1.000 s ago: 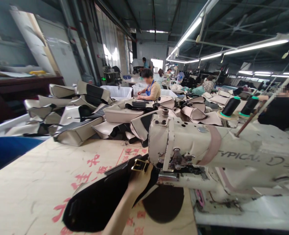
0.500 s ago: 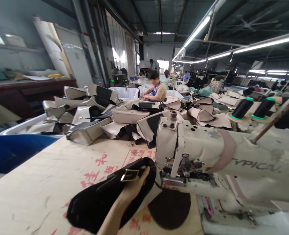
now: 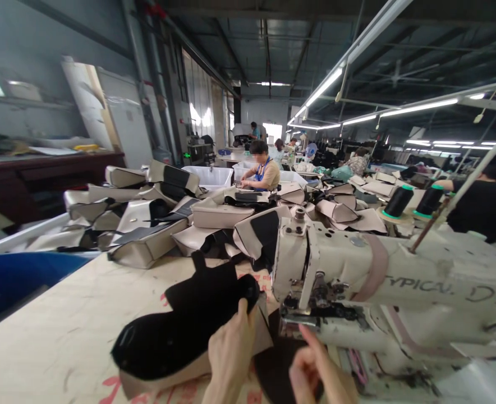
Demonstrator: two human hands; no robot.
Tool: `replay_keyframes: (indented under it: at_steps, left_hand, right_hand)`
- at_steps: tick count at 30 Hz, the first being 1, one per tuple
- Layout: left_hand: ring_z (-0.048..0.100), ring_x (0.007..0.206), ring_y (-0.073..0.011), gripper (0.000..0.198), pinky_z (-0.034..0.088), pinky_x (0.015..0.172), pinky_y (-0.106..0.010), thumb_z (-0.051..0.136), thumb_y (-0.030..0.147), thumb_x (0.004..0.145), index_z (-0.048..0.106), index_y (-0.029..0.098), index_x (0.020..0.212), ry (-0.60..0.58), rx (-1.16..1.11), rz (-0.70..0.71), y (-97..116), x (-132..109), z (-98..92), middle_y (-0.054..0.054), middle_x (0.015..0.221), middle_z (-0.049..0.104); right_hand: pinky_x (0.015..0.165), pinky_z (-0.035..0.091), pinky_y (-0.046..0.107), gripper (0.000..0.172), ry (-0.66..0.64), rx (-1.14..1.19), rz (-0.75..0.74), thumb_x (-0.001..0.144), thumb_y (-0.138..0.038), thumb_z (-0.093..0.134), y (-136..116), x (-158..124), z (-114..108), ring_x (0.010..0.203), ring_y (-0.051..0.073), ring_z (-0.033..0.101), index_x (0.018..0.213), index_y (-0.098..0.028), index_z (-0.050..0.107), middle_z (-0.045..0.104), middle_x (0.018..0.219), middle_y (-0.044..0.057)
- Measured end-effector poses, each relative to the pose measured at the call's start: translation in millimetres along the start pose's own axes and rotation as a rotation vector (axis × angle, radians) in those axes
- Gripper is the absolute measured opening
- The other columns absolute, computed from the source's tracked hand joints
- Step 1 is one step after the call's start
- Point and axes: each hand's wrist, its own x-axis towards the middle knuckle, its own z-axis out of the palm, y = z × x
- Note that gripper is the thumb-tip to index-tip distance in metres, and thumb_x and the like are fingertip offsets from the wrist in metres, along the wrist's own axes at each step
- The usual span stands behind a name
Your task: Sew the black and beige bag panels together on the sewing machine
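An unfinished handbag (image 3: 147,348) with a black lining and beige sides lies on the table left of the sewing machine (image 3: 336,280), its flap folded back. My left hand (image 3: 231,345) is closed on the bag's right end, thumb at the rim of the black interior. Below the machine's needle area is my right hand (image 3: 321,370), its index finger stretched toward the machine arm and the other fingers curled; I see nothing in it. A dark rounded piece (image 3: 279,367) sits on the table between the hands, partly covered by them.
Several beige and black bags (image 3: 223,213) are heaped behind the table (image 3: 63,325). Black thread spools (image 3: 399,202) stand on the machine's far side. A blue bin edge (image 3: 24,280) is at left. A co-worker (image 3: 265,171) sits beyond the heap; another person is at right.
The flap with its buckle, formerly over the bag, is now turned back, showing the black interior. My left hand has shifted down to the bag's right end. My right hand has come into view.
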Motion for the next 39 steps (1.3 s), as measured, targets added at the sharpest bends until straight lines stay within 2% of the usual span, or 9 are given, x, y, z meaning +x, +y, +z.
replay_keyframes:
  at_steps: [6,9,14,19,23,27,30,34,39]
  left_hand:
    - [0.065,0.065,-0.0202,0.033,0.041,0.056,-0.029,0.032,0.019,0.089,0.057,0.021,0.110,0.213,0.164,0.126,-70.9,-7.2,26.3,-0.003,0.077,0.069]
    - [0.064,0.063,-0.0174,0.034,0.044,0.062,-0.029,0.034,0.014,0.088,0.059,0.018,0.109,0.261,0.187,0.252,-84.3,-18.7,34.7,-0.003,0.078,0.069]
    - [0.064,0.058,-0.0202,0.033,0.044,0.052,-0.029,0.033,0.018,0.090,0.062,0.019,0.107,0.222,0.165,0.295,-73.2,-9.6,34.5,-0.003,0.066,0.067]
    - [0.064,0.057,-0.0216,0.033,0.044,0.049,-0.029,0.036,0.016,0.086,0.062,0.017,0.106,0.302,0.236,0.176,-128.8,-7.3,24.3,-0.005,0.069,0.069]
    - [0.061,0.056,-0.0137,0.028,0.043,0.061,-0.027,0.038,0.010,0.083,0.063,0.015,0.096,0.568,0.279,0.472,-169.8,-28.2,11.1,-0.001,0.071,0.067]
    - [0.060,0.061,-0.0096,0.023,0.040,0.069,-0.025,0.037,0.011,0.086,0.056,0.013,0.097,0.790,0.250,0.699,-138.0,-29.8,-29.1,-0.001,0.075,0.066]
    - [0.054,0.052,-0.0101,0.022,0.037,0.064,-0.027,0.034,0.009,0.087,0.054,0.014,0.093,0.797,0.255,0.739,-81.1,-13.4,-67.1,0.002,0.061,0.060]
    - [0.053,0.049,-0.0139,0.017,0.032,0.053,-0.029,0.041,0.006,0.082,0.053,0.018,0.082,0.642,0.341,0.745,-24.6,14.8,-93.7,0.003,0.056,0.054]
    - [0.055,0.046,-0.0141,0.012,0.029,0.045,-0.027,0.050,0.010,0.080,0.052,0.018,0.072,0.335,0.349,0.904,-46.1,18.2,-84.7,0.003,0.056,0.057]
  right_hand:
    - [0.050,0.046,0.017,0.027,0.136,0.253,0.214,0.093,-0.029,0.037,-31.3,21.0,75.8,0.056,0.009,0.057,0.117,-0.016,0.038,0.060,0.076,0.002]
    - [0.052,0.045,0.019,0.019,0.139,0.037,0.018,0.093,-0.026,0.037,-9.8,22.9,71.2,0.056,0.011,0.058,0.105,-0.015,0.047,0.061,0.070,0.003]
    - [0.058,0.047,0.026,0.023,-0.141,-0.404,-0.489,0.088,-0.025,0.049,26.6,26.6,22.1,0.061,0.016,0.061,0.109,-0.016,0.055,0.064,0.071,0.004]
    - [0.056,0.050,0.021,0.042,0.023,-0.210,-0.445,0.085,-0.019,0.047,8.9,-7.9,23.8,0.062,0.012,0.062,0.128,-0.019,0.042,0.065,0.078,0.004]
    - [0.063,0.055,0.024,0.044,-0.178,-0.252,-0.384,0.090,-0.024,0.033,-7.8,-27.5,71.0,0.093,0.021,0.063,0.132,-0.017,0.039,0.057,0.116,0.013]
    - [0.070,0.055,0.027,0.040,-0.351,-0.190,-0.261,0.091,-0.025,0.033,-6.9,-0.3,88.7,0.094,0.021,0.062,0.127,-0.012,0.041,0.059,0.111,0.015]
    - [0.070,0.051,0.023,0.020,-0.119,-0.066,-0.202,0.091,-0.022,0.037,3.1,21.2,78.8,0.079,0.014,0.063,0.096,-0.018,0.056,0.064,0.083,0.005]
    - [0.061,0.046,0.018,0.013,0.282,-0.109,-0.133,0.088,-0.023,0.048,6.8,33.1,71.1,0.066,0.012,0.062,0.089,-0.015,0.059,0.065,0.075,0.005]
    - [0.047,0.039,0.020,0.020,0.213,-0.219,-0.048,0.089,-0.026,0.044,-0.9,32.3,73.5,0.052,0.013,0.060,0.081,-0.018,0.061,0.064,0.063,0.001]
